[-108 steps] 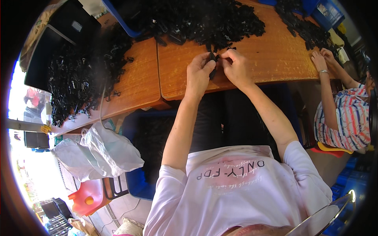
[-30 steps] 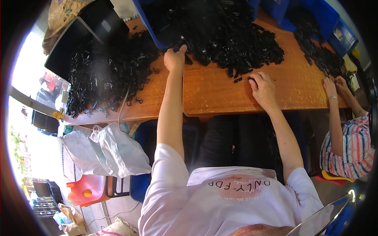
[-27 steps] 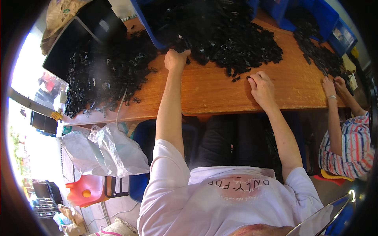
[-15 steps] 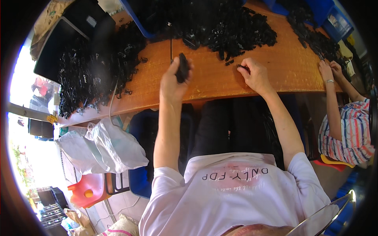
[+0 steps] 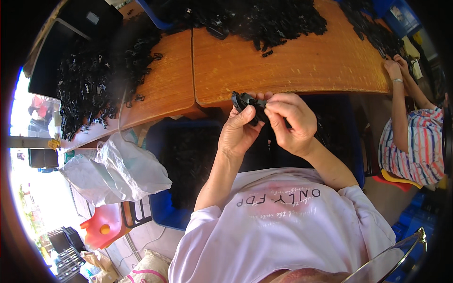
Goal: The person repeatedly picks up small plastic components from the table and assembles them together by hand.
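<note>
Clutching a long black plastic piece [image 5: 242, 100] in the bare left hand [image 5: 238, 134], pinching its end with the bare right hand [image 5: 293, 125], near the brown wooden table [image 5: 236, 63]; seemingly part-worked, with a loose black plastic heap [image 5: 278, 21] left.

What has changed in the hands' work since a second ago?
The left hand has come back from the central heap toward the white shirt, holding a black piece; the right hand has left the tabletop and now meets it at the piece. The left heap and white bag look unchanged.
</note>
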The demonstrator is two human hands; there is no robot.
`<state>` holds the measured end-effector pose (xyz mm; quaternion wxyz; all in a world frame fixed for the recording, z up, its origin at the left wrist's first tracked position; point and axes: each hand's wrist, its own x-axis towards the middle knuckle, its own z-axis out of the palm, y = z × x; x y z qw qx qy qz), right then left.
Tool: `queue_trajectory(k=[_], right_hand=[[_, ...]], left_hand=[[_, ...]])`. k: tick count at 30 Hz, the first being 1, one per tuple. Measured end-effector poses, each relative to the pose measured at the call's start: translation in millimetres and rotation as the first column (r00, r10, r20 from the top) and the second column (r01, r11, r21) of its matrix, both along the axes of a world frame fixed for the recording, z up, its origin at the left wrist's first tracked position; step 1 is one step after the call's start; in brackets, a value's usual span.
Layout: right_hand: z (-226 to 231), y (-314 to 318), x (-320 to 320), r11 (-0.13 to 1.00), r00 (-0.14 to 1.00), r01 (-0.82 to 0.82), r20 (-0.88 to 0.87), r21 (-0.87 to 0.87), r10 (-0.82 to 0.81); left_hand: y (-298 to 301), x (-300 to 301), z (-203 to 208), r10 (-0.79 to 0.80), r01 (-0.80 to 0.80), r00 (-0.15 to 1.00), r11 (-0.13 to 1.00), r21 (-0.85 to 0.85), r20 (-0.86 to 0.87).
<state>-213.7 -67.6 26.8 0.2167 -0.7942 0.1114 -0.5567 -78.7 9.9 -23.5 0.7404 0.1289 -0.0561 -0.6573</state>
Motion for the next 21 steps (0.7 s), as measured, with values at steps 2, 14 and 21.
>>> queue_trajectory(k=[2, 14, 21], right_hand=[[-5, 3, 1, 0.998, 1.0, 0.011, -0.008, -0.059, -0.012], [-5, 0, -8, 0.994, 0.994, 0.025, -0.105, -0.109, -0.037], [12, -21, -18, 0.982, 0.958, -0.179, -0.218, 0.06, 0.188]], left_hand=[[3, -4, 1, -0.024, 0.023, 0.999, 1.0, 0.019, 0.032], [4, -13, 8, 0.035, -0.048, 0.993, 0.992, 0.114, 0.11], [5, -6, 17, -0.056, -0.054, 0.92, 0.962, 0.268, 0.387]])
